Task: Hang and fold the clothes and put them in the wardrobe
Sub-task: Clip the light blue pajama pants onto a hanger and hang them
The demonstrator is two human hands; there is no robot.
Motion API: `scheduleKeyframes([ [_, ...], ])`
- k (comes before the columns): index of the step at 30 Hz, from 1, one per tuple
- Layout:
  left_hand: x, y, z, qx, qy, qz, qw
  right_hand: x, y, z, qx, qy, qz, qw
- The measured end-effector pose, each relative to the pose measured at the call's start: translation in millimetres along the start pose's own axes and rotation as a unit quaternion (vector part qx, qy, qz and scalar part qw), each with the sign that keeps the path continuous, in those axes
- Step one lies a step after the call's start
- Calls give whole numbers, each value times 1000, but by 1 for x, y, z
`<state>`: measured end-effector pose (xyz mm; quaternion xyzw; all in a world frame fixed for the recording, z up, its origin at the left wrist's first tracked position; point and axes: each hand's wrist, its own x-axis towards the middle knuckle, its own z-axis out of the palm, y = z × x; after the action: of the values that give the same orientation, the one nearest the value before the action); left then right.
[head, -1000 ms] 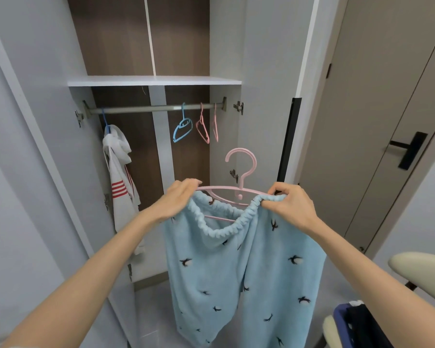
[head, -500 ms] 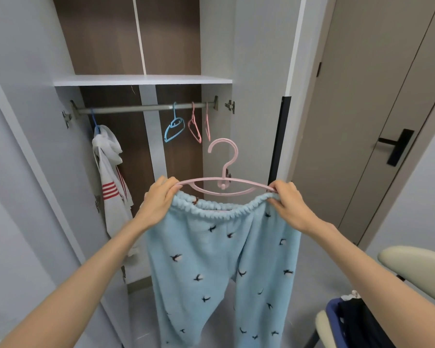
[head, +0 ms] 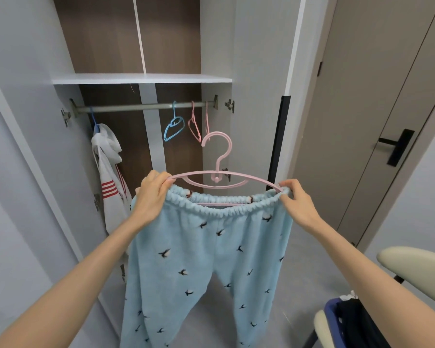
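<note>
Two hands (head: 151, 197) (head: 299, 205) holding pink hanger (head: 216, 177), blue trousers (head: 206, 247)

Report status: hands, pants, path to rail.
Left hand, right hand grip ends of pink hanger plus waistband. Blue pants on hanger, not yet on rail. Spare hangers at rail's right, white garment left.

Three pink plastic hangers (head: 221, 156) (head: 195, 126) (head: 207, 121), two blue plastic hangers (head: 173, 126) (head: 94, 120), one pale-blue bird-print fleece trousers (head: 206, 259), one white red-striped garment (head: 108, 197).
</note>
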<state>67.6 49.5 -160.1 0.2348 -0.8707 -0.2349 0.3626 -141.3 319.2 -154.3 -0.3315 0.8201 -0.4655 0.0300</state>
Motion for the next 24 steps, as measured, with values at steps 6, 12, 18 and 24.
scheduleKeyframes([
  [6,-1,-3,-2,-4,7,-16,1000,6,-1,5,-140,22,-19,990],
  [12,-7,-11,2,5,-15,-35,999,4,5,11,-296,30,-35,954],
  [18,-14,-16,5,7,-23,-39,999,8,7,11,-250,26,-56,966],
  [24,-9,-3,3,-10,-24,-1,1000,0,-42,23,-198,-112,-153,962],
])
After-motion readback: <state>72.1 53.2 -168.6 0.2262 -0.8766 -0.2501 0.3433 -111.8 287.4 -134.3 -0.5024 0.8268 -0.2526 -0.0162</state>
